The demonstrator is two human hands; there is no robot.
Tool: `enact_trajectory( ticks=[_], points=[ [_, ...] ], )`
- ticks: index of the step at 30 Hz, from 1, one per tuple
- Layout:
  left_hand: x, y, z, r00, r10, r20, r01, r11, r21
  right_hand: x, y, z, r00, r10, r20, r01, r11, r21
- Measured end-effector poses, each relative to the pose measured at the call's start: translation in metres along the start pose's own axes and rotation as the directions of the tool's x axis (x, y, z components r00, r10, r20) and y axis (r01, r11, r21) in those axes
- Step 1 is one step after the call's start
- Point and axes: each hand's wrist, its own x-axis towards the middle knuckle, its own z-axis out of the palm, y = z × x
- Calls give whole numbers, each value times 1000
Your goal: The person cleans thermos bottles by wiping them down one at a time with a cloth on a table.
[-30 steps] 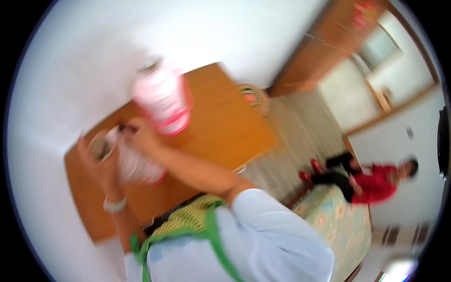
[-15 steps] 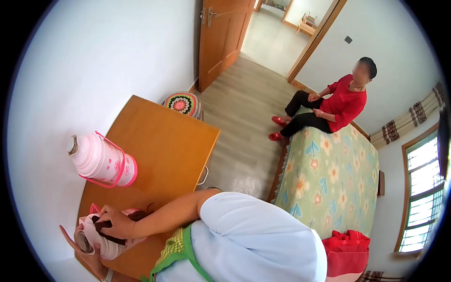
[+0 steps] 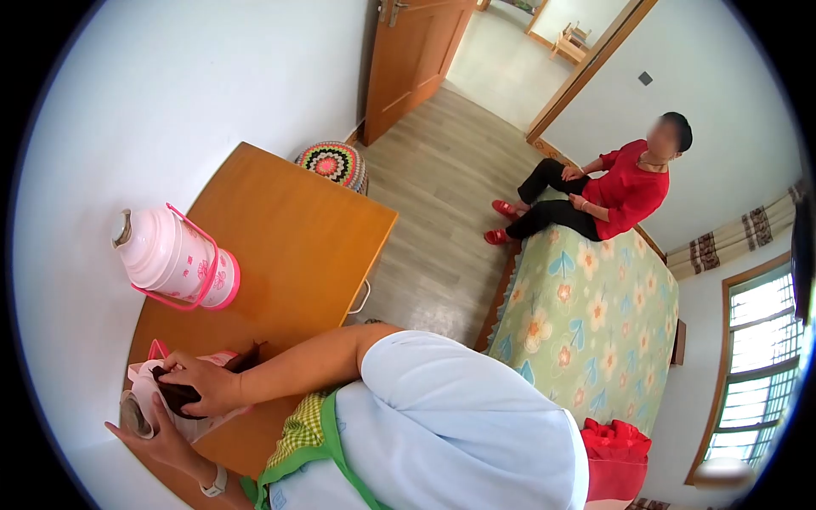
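Note:
On the wooden table, a pink and white thermos flask with a metallic top stands beneath my hands. My left hand, with a pale watch on its wrist, is curved around the upper part near that top, one finger sticking out. My right hand grips a dark brown cloth and presses it against the flask's side. Much of the body is covered by hands and cloth. Farther along the table stands a second pink and white thermos flask with a pink handle, touched by neither hand.
A white wall runs behind the table. Beyond its far end sits a round crocheted stool, near a door standing ajar. A person in red sits on the flowered bed. Red fabric lies at the near end.
My view has shifted slightly, and the table and flasks sit a little higher in it. The cloth has moved a little on the flask, while my left hand stays by its top.

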Motion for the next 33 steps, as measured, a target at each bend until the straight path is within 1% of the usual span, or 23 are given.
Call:
enact_trajectory(
  ticks=[2, 3, 5, 9, 11, 12, 14, 15, 16, 17, 18, 19, 20, 21, 22, 24, 26, 27, 28, 30, 31, 32, 33],
  points=[
    [1, 4, 4, 976, -200, -86, 207, 976, 72, 0, -2, 2, 999, 27, -24, -26, 999, 32],
    [2, 5, 5, 976, -201, -84, 208, 975, 76, 0, 1, 2, 999, 29, -24, -29, 999, 34],
    [4, 4, 7, 941, -312, -130, 322, 945, 61, 3, 8, 6, 995, 79, -54, -74, 992, 102],
    [3, 1, 3, 944, -316, -95, 317, 948, 2, 14, 17, 14, 991, 103, -86, -85, 979, 188],
    [5, 6, 3, 940, -335, -69, 330, 941, -77, 20, 16, 16, 984, 100, -148, -82, 989, 122],
    [5, 6, 3, 936, -341, -84, 337, 940, -59, 23, 17, 14, 986, 104, -132, -86, 986, 141],
    [9, 4, 1, 971, -237, 13, 237, 970, -54, 38, 21, 12, 987, -64, -146, 50, 994, -96],
    [11, 15, -2, 983, -142, 113, 161, 970, -183, 41, 24, 9, 995, -61, -79, 55, 995, -83],
    [7, -3, 3, 975, -203, 87, 221, 910, -351, 46, 18, 5, 999, -11, -30, 9, 998, -64],
    [11, 1, -3, 987, -119, 107, 145, 946, -289, 51, 14, 1, 999, -27, -28, 22, 987, -162],
    [6, -7, 3, 977, -214, 3, 206, 935, -289, 54, 21, 2, 998, -65, 7, 65, 962, -267],
    [3, -5, 0, 965, -249, -75, 225, 944, -240, 55, 23, 4, 998, 25, 56, -5, 944, -331],
    [-1, -13, 1, 973, -193, -126, 166, 966, -197, 65, 7, -5, 995, 42, 90, -5, 927, -375],
    [0, -5, -2, 974, -191, -120, 174, 975, -139, 73, 14, -7, 969, 132, 207, -41, 917, -396],
    [-2, -4, -4, 970, -187, -155, 175, 981, -88, 85, 5, -9, 937, 209, 282, -93, 923, -374],
    [0, -2, 0, 958, -253, -137, 219, 951, -220, 104, 9, -10, 924, 209, 321, -106, 944, -311],
    [7, -2, 4, 954, -278, -109, 244, 937, -249, 133, 19, -4, 787, 419, 453, -327, 906, -269],
    [6, -2, 1, 951, -284, -119, 251, 938, -238, 137, 26, 8, 799, 399, 449, -340, 917, -211],
    [7, 0, 1, 950, -298, -96, 265, 928, -261, 136, 35, 9, 796, 394, 459, -338, 919, -203],
    [6, 0, 3, 948, -306, -88, 272, 922, -277, 138, 26, 9, 785, 478, 394, -397, 877, -272],
    [4, -3, 6, 951, -287, -119, 248, 932, -264, 134, 23, 5, 785, 428, 448, -308, 897, -318],
    [4, -5, 8, 952, -268, -149, 226, 941, -251, 122, 20, 4, 783, 420, 459, -300, 901, -312],
    [4, -1, 8, 947, -282, -151, 239, 938, -253, 102, 18, 1, 928, 234, 291, -142, 942, -306]
  ],
)
